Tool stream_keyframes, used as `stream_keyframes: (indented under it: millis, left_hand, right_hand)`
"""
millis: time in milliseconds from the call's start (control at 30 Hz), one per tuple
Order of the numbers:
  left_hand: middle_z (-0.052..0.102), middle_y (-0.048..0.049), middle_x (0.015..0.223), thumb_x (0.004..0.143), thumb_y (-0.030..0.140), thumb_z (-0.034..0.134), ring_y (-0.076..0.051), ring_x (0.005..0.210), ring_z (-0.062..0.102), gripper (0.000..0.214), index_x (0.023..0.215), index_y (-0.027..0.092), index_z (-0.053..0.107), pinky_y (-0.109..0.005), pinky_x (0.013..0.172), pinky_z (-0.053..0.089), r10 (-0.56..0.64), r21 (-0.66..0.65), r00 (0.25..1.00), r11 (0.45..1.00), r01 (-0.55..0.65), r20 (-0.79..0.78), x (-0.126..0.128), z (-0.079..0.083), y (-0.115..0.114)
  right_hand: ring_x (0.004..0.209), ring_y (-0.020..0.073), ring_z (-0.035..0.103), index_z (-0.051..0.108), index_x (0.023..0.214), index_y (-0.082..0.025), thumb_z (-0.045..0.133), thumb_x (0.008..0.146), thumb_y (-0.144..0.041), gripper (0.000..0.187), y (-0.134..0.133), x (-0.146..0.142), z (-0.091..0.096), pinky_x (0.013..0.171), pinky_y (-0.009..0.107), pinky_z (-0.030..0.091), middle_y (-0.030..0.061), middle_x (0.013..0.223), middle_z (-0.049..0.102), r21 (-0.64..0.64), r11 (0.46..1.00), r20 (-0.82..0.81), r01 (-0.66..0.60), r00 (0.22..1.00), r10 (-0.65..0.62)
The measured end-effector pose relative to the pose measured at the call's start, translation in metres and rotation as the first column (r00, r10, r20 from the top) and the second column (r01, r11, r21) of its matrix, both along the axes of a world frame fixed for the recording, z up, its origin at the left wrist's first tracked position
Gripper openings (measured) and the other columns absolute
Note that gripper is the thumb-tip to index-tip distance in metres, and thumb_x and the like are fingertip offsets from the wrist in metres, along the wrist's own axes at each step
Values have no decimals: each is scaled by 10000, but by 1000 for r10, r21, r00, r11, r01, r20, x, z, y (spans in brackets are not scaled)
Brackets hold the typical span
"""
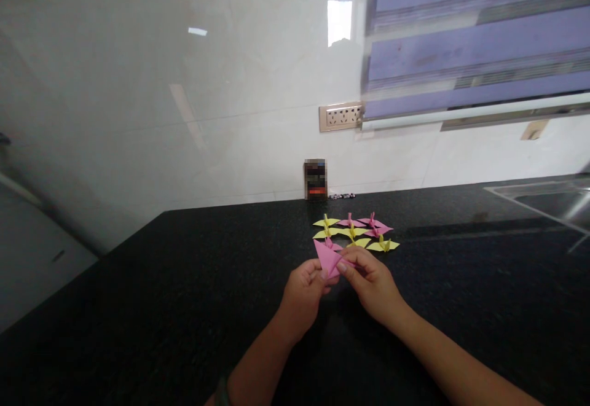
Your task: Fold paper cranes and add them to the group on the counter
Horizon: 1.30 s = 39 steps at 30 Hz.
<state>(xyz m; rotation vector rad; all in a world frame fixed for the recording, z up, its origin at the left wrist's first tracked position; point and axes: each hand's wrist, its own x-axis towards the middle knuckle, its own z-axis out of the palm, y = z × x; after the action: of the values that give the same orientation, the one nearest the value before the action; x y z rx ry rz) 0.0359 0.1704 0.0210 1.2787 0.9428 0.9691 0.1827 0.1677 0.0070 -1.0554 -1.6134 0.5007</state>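
Note:
Between my two hands is a piece of folded pink paper, with one pointed flap standing up to the left. My left hand pinches its lower left part, thumb in front. On the other side my right hand grips the right part between thumb and fingers, covering that end. Just beyond my hands, several yellow and pink paper cranes stand in rows on the black countertop. A yellow crane is at the near right, a pink crane in the back row. My hands partly hide the nearest ones.
A small dark box, blurred out, stands against the tiled wall, with a beaded string beside it. A socket panel and a purple blind are above. The sink lies at the right.

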Motion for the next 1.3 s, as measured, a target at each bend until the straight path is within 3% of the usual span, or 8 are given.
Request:
stream_keyframes:
  millis: [233,567,733,867,1300]
  left_hand:
    - [650,-89,884,732,304,551,-187,797,610,259,933,148,598,-250,641,432,-13,-19,1000,1000,13,4,2,0,-2]
    - [664,-85,668,681,346,610,-170,622,608,264,767,97,629,-234,544,410,23,-2,995,1000,-23,-99,2,-5,-2]
    - [671,-106,684,696,357,592,-184,627,619,291,812,93,629,-249,557,417,15,-25,995,1000,-17,-97,2,-5,-1]
    - [672,-106,671,680,361,609,-184,617,617,307,823,90,631,-252,554,416,15,-36,997,999,-18,-77,2,-4,-2]
    - [671,-95,638,686,345,605,-176,582,610,272,794,97,638,-246,532,405,-10,8,997,1000,10,-80,1,-3,-3]
  right_hand:
    - [705,162,526,572,732,-181,506,768,-264,112,0,-4,-3,659,290,427,29,739,560,-75,996,-97,49,994,-56]
    - [690,161,520,582,711,-186,538,745,-230,71,-4,-6,-1,642,299,438,32,719,561,-20,999,-108,28,994,-30]
    - [673,156,529,550,814,-186,570,714,-244,118,-3,-7,-4,603,283,450,27,751,560,-162,987,-210,15,976,-50]
    - [664,146,530,529,905,-180,600,683,-260,247,-1,-8,-6,577,266,456,26,770,544,-227,973,-339,-48,940,-33]
    - [571,112,508,561,838,-157,622,655,-280,229,-5,-10,5,546,245,430,-10,653,536,-316,931,-474,-180,881,10]
